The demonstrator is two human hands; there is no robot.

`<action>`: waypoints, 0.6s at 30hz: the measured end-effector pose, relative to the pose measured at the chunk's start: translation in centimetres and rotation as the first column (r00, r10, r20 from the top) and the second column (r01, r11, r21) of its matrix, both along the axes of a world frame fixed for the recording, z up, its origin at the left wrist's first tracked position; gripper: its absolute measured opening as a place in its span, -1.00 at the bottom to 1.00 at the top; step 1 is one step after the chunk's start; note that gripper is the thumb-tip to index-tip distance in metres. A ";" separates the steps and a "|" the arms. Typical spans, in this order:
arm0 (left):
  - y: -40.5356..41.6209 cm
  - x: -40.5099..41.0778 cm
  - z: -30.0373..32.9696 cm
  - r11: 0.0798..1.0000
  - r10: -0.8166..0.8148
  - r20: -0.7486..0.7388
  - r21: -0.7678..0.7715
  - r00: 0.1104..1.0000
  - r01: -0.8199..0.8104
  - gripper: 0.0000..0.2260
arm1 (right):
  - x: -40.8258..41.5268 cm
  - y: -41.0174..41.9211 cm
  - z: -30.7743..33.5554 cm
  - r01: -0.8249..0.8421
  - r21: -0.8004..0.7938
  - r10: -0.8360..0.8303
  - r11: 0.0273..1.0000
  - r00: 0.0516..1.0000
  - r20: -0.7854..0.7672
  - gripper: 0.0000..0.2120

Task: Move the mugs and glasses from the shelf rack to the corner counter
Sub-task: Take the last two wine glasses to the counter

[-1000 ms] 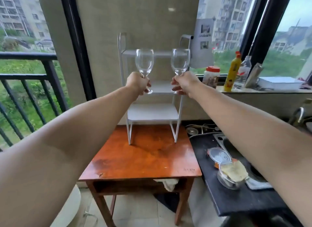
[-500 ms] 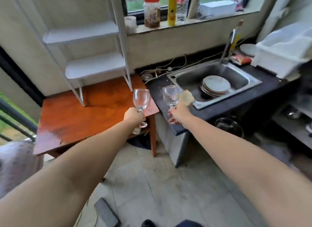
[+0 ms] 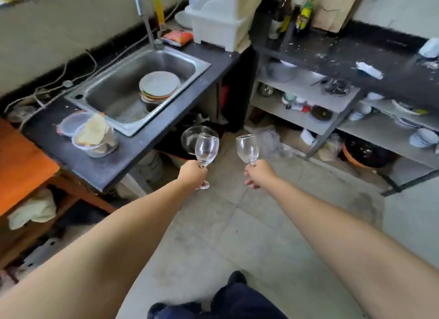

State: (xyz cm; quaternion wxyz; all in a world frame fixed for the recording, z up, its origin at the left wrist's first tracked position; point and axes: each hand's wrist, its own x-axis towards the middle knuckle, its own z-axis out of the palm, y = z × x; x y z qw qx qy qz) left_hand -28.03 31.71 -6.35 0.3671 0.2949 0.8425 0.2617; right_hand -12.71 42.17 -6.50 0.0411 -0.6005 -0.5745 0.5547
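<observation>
My left hand [image 3: 193, 173] grips the stem of a clear wine glass [image 3: 206, 150], held upright over the floor. My right hand [image 3: 258, 173] holds a second clear wine glass [image 3: 247, 148] by its stem, also upright, about a hand's width to the right of the first. Both glasses are empty. The dark corner counter [image 3: 351, 55] runs along the top right, beyond and to the right of my hands. The shelf rack is out of view.
A steel sink [image 3: 114, 97] with stacked plates [image 3: 159, 85] sits in the black counter on the left; plastic tubs stand at its near edge. A white dish rack [image 3: 221, 21] and bottles crowd the corner. Open shelves [image 3: 306, 97] with dishes lie under the right counter. An orange table [image 3: 21, 162] is at far left.
The view has swung right from the rack and table to the sink and corner counter. Both hands carried their glasses along, still held by the stems.
</observation>
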 end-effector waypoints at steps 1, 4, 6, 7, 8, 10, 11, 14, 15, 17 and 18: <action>2.1 1.9 -0.3 0.998 -0.065 -0.019 -0.011 0.998 0.065 -0.86 | 2.4 1.7 -0.4 0.040 -0.020 -0.040 0.999 0.999 0.001 -0.87; 8.0 7.3 -0.7 0.985 -0.174 0.010 -0.011 0.985 0.174 -0.81 | 9.2 5.7 -0.7 0.169 -0.039 -0.169 0.985 0.986 0.012 -0.78; 11.3 10.3 -0.4 0.981 -0.193 0.077 0.013 0.978 0.192 -0.78 | 12.6 7.8 -0.8 0.231 0.011 -0.231 0.973 0.972 0.041 -0.86; 13.4 12.1 -0.3 0.976 -0.216 0.103 0.023 0.971 0.215 -0.78 | 14.8 8.9 -0.9 0.270 0.033 -0.272 0.962 0.961 0.051 -0.90; 14.8 13.2 -0.2 0.974 -0.225 0.117 0.026 0.967 0.223 -0.79 | 16.0 9.7 -0.9 0.304 0.042 -0.306 0.952 0.951 0.050 -0.91; 17.8 15.5 0.0 0.964 -0.264 0.142 0.035 0.954 0.262 -0.82 | 18.8 11.3 -1.4 0.384 0.041 -0.385 0.922 0.922 0.029 -0.90; 19.3 16.6 -0.1 0.959 -0.284 0.156 0.041 0.946 0.281 -0.83 | 20.0 12.1 -1.6 0.424 0.039 -0.425 0.905 0.905 0.022 -0.90; 24.0 19.6 -0.7 0.937 -0.346 0.192 0.035 0.918 0.346 -0.82 | 23.0 15.0 -2.3 0.525 0.038 -0.526 0.850 0.850 0.018 -0.91; 25.5 20.3 -0.9 0.924 -0.380 0.184 0.032 0.907 0.381 -0.81 | 23.6 15.9 -2.5 0.552 0.035 -0.553 0.833 0.833 0.018 -0.90; 28.8 21.7 -0.9 0.880 -0.470 0.150 0.011 0.870 0.474 -0.80 | 25.0 18.5 -2.7 0.608 0.015 -0.608 0.794 0.793 0.022 -0.87; 30.7 22.4 -0.8 0.862 -0.502 0.135 0.006 0.854 0.506 -0.80 | 25.5 20.0 -2.7 0.637 0.011 -0.637 0.771 0.771 0.023 -0.84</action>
